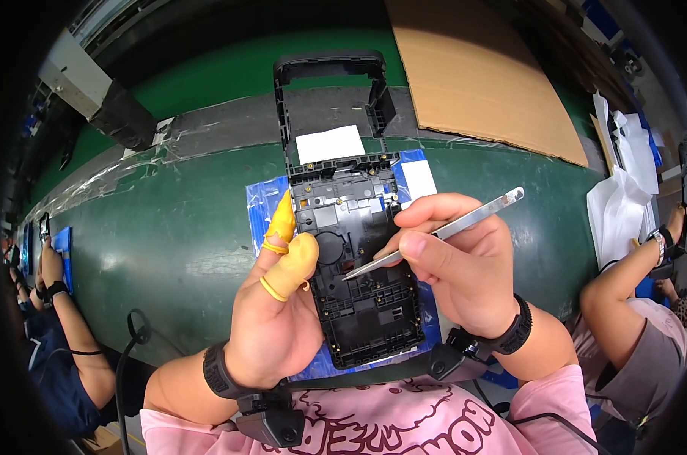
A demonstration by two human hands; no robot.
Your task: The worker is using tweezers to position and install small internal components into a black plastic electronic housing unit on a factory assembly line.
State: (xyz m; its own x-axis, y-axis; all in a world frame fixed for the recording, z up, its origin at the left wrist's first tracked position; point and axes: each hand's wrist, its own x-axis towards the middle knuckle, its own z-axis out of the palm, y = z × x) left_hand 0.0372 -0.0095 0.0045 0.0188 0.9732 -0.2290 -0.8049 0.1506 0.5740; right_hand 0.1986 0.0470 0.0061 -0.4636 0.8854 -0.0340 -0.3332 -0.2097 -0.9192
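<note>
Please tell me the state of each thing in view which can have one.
Black housing: inner side facing up.
Tweezers: held slantwise; whether the tips meet is unclear.
Left grip: closed on the housing's left edge.
Right grip: closed on the tweezers.
Yellow finger cots: worn on left thumb and finger.
Blue plastic: beneath the housing.
Cardboard: lying flat.

Bold dark-outlined lettering (358,436) across front of pink shirt (415,394), partly cut by lower edge.
</note>
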